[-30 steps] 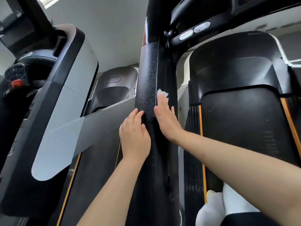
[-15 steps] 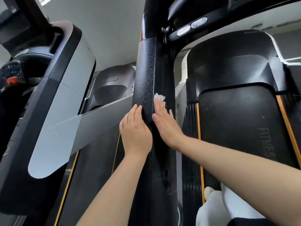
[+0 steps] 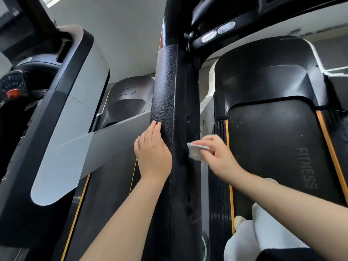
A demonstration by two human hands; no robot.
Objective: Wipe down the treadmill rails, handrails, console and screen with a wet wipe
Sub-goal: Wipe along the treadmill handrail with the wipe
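Note:
A black textured upright post [image 3: 165, 87] of the treadmill runs down the middle of the view. My left hand [image 3: 153, 153] lies flat against the post's left face, fingers straight and pointing up. My right hand [image 3: 216, 157] holds a crumpled white wet wipe [image 3: 195, 151] in its fingers, right beside the post's right edge. The black running belt [image 3: 273, 147], marked FITNESS, lies to the right, edged by orange-striped side rails [image 3: 228, 166]. Two pale oval buttons [image 3: 218, 32] sit on a handrail arm at the top.
A neighbouring treadmill's grey and black upright [image 3: 75, 110] leans across the left, with its console and a red button [image 3: 13, 93] at far left. A black motor cover [image 3: 267, 76] tops the belt. White socks or shoes [image 3: 259, 232] show at bottom right.
My right hand has come off the post's right face, dropped lower and turned, with the wipe now bunched in its fingers. My left hand has stayed flat on the post.

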